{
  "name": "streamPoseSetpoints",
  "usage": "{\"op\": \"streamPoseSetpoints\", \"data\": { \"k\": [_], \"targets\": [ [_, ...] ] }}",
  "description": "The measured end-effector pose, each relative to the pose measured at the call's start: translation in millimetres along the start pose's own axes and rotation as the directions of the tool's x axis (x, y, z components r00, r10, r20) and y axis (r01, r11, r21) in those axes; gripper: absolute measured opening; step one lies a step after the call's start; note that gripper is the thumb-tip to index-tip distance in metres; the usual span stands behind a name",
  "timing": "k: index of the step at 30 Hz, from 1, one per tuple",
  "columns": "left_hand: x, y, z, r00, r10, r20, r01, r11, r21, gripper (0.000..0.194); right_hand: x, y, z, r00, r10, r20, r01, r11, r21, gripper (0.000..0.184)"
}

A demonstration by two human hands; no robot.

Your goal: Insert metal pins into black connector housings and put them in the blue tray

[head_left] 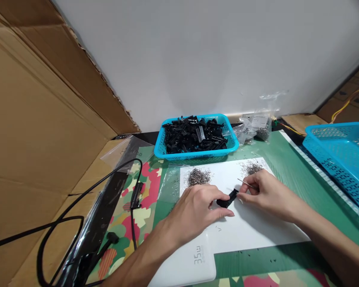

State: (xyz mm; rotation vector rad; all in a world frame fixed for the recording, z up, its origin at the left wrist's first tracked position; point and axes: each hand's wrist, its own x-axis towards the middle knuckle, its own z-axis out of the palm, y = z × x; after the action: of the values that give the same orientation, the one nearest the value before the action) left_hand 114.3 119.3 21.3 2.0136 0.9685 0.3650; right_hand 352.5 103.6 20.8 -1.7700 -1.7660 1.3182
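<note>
My left hand [202, 201] grips a small black plastic part [226, 201] between thumb and fingers, above a white sheet of paper [257, 231]. Close by on the right, my right hand [261, 193] is closed around a thin metal tool [245, 183] like tweezers or a pick; its exact kind is unclear. The right fingertips are at the upper end of the black part. Behind my left hand lies a heap of tiny metal pins or springs [199, 176]. A second heap of small metal pieces [253, 168] sits behind my right hand, partly covered by it.
A blue basket [194, 155] full of black plastic parts stands at the back. Another blue basket [332, 147] is at the right. Plastic bags [261, 123] lie behind. A white power bank [184, 263] and black cables [134, 199] are at the left front, beside cardboard [44, 99].
</note>
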Motion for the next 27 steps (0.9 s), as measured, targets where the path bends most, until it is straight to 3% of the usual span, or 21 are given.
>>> {"op": "streamPoseSetpoints", "data": {
  "k": [6,15,27],
  "targets": [
    [0.2,-0.6,1.6,0.999,0.034,-0.002,-0.034,0.999,0.042,0.032,2.1,2.3,2.1,1.0,0.014,-0.025,-0.015,0.998,-0.066,0.018],
    [2.4,1.7,3.9,0.999,0.039,-0.005,-0.039,0.999,-0.025,0.029,-1.9,0.3,10.0,0.994,0.013,-0.11,-0.033,0.982,-0.186,0.026],
    [2.2,-0.5,5.1,1.0,-0.014,-0.003,0.014,0.996,-0.086,0.028,-2.5,-2.9,10.7,0.991,0.071,-0.113,-0.089,0.981,-0.17,0.025]
  ]
}}
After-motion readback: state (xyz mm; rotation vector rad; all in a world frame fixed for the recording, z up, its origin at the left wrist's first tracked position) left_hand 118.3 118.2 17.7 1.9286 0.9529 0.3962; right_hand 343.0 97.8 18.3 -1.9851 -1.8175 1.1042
